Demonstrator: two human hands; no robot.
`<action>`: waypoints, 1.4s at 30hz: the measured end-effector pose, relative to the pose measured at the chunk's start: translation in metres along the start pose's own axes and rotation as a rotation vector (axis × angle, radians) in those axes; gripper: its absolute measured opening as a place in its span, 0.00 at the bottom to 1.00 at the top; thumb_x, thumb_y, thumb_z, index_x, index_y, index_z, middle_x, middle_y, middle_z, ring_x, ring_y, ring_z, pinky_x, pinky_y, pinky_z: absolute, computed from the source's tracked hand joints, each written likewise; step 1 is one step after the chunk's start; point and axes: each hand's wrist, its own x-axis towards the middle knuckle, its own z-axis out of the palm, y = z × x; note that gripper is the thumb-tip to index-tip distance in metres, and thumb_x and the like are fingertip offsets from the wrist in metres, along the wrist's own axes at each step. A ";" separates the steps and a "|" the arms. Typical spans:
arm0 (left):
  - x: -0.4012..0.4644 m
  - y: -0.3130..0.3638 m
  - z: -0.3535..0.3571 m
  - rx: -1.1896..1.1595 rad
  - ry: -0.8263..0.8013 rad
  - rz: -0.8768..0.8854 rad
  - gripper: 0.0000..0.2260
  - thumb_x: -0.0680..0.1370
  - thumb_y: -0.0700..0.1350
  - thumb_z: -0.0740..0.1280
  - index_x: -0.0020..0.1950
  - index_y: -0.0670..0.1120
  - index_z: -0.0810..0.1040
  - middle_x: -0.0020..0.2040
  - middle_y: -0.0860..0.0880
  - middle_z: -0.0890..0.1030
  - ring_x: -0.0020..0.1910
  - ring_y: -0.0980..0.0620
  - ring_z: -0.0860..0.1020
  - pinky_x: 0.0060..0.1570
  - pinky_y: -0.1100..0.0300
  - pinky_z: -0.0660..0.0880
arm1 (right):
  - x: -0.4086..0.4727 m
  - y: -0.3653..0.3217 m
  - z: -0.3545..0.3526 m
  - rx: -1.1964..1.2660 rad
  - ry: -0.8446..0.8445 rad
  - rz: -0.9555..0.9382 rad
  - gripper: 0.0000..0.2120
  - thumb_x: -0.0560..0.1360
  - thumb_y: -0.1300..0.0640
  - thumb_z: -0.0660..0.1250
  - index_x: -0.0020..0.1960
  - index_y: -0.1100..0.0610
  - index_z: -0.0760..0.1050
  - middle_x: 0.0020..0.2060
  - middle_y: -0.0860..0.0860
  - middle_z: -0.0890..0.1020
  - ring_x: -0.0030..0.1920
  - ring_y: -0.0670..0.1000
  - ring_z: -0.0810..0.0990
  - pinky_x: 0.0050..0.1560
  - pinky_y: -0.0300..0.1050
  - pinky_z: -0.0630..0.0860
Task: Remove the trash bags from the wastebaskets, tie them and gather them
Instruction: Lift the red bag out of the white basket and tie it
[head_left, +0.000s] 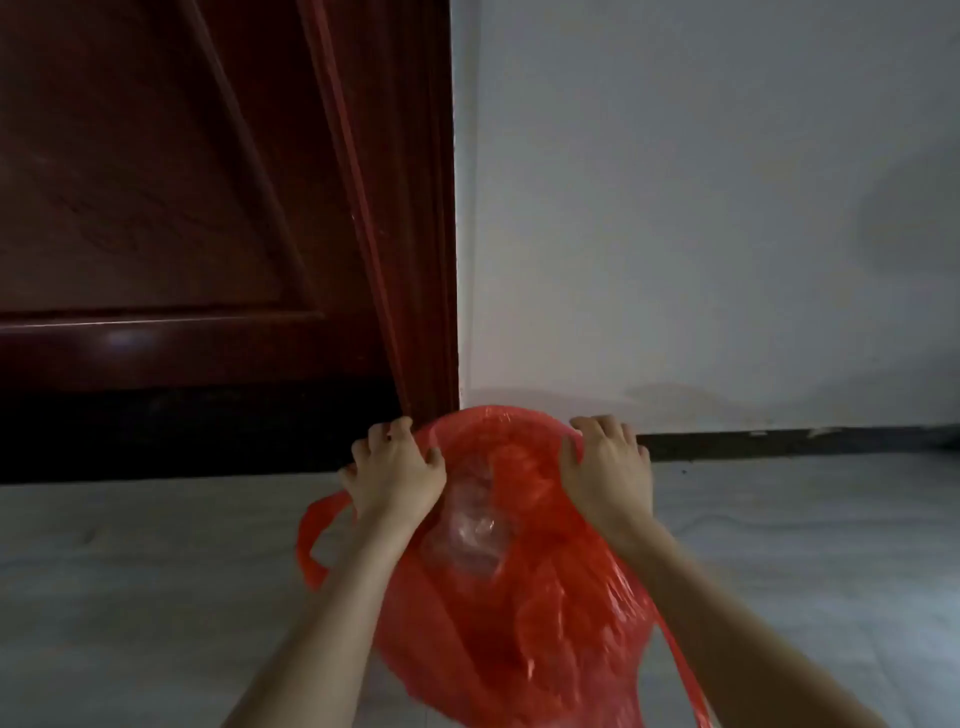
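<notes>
A red plastic trash bag (524, 587) sits low in the middle of the head view, stretched over what looks like a round wastebasket that it hides. Crumpled clear plastic (475, 525) shows inside its open mouth. My left hand (395, 473) grips the bag's rim on the left side. My right hand (608, 467) grips the rim on the right side. One handle loop (311, 540) hangs out to the left, and a long red strap (685, 670) trails down at the right.
A dark red wooden door (197, 208) and its frame stand just behind the bag on the left. A white wall (701, 208) with a dark baseboard (789, 441) runs to the right. Pale grey floor (156, 597) spreads on both sides.
</notes>
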 end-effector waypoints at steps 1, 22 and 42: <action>0.011 -0.003 0.013 0.048 -0.013 -0.014 0.25 0.77 0.54 0.59 0.71 0.46 0.62 0.70 0.44 0.65 0.69 0.41 0.63 0.65 0.43 0.62 | 0.009 0.001 0.013 -0.022 0.042 0.000 0.19 0.78 0.50 0.54 0.66 0.56 0.69 0.64 0.54 0.73 0.66 0.57 0.68 0.64 0.53 0.64; 0.011 -0.025 0.056 -0.295 0.340 0.533 0.04 0.74 0.34 0.65 0.43 0.41 0.73 0.40 0.43 0.82 0.40 0.41 0.81 0.37 0.49 0.76 | 0.010 0.013 0.062 0.361 0.150 -0.321 0.11 0.74 0.66 0.62 0.55 0.60 0.73 0.54 0.54 0.80 0.63 0.56 0.74 0.62 0.49 0.69; 0.005 -0.066 0.023 0.345 0.382 0.493 0.08 0.63 0.40 0.75 0.38 0.43 0.78 0.36 0.43 0.79 0.22 0.40 0.76 0.20 0.56 0.72 | -0.004 0.061 0.028 -0.037 0.008 -0.357 0.10 0.74 0.56 0.63 0.54 0.58 0.71 0.53 0.53 0.73 0.54 0.57 0.75 0.49 0.50 0.72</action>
